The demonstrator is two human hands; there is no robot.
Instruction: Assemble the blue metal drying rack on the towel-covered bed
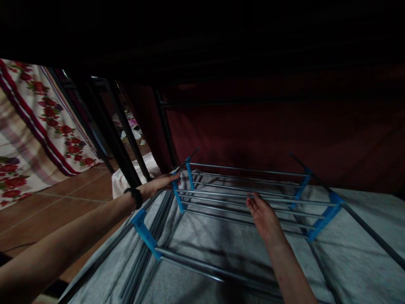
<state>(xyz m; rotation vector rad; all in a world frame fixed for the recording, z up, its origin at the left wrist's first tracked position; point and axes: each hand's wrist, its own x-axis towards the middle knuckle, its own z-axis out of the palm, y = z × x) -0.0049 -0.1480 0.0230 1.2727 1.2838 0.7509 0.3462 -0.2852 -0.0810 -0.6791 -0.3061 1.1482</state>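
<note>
A rack of thin metal tubes (218,218) with blue plastic connectors lies on a grey-blanketed bed. At its left side my left hand (166,181), with a dark band on the wrist, closes on a blue connector (179,200); part of the fingers is hidden behind it. My right hand (263,213) is at the middle tubes, palm turned up and fingers loosely bent apart, holding nothing I can see. Whether its fingertips touch a tube, I cannot tell. Another blue connector (146,234) sits nearer on the left, and one more blue connector (325,217) is on the right.
Several loose grey tubes (139,264) lie on the blanket (373,215) at left. Dark bed posts (109,131) rise beside them, and a dark surface hangs overhead. A maroon cloth (253,135) covers the back. A floral cloth (50,122) hangs above the tiled floor (63,198).
</note>
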